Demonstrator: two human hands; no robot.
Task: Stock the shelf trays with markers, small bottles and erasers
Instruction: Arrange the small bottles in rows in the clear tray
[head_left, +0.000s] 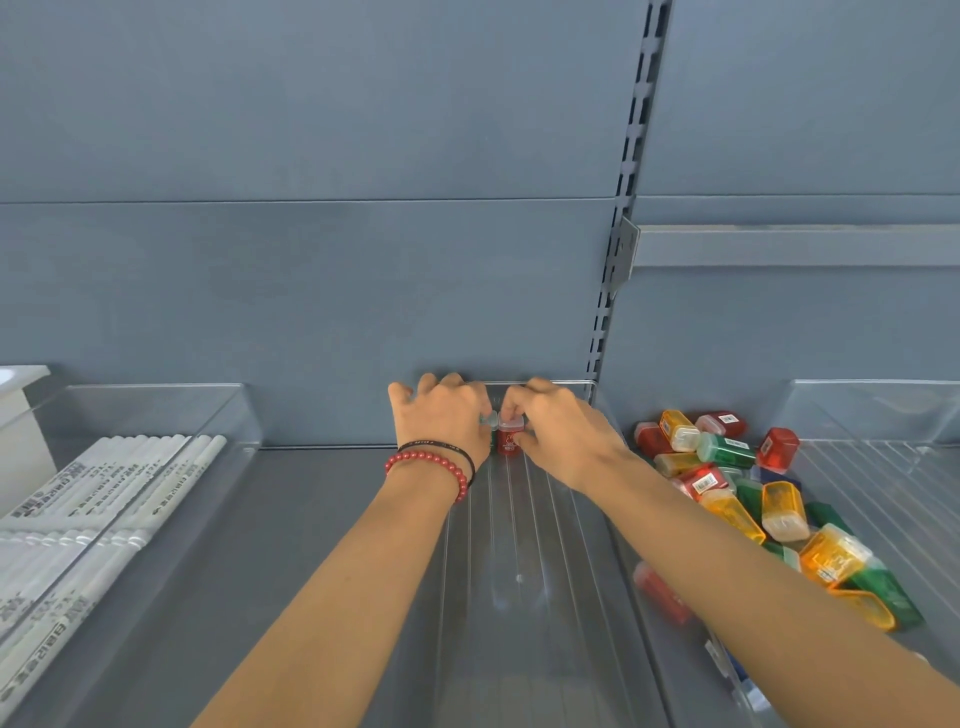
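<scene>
At the far end of the clear middle tray (519, 571), close to the grey back panel (311, 312), both hands meet over two small bottles standing upright side by side. The right hand (556, 431) pinches the red bottle (509, 441) at its pale cap, thumb on the near side and fingers curled over the top. The left hand (441, 415), with a red bead bracelet (426, 460) on its wrist, curls round a green bottle (489, 422), which shows only as a sliver of cap and body past the fingers; the two bottles appear to touch.

The bottles look like light, rigid plastic with flat sides and a squarish cap, so they should stand steadily on the ribbed tray floor but tip easily if nudged. A fingertip pinch across the cap or the upper body seems the best hold, since it leaves the base free to seat squarely against its neighbour. The smooth plastic may be a little slippery, though nothing suggests it is fragile.

Just to the right, a heap of loose bottles (753, 499) in red, yellow and green lies jumbled on the shelf, waiting to be lined up. Well apart on the left, white markers (104, 493) lie in rows in the left tray (156, 387). No erasers can be made out.
</scene>
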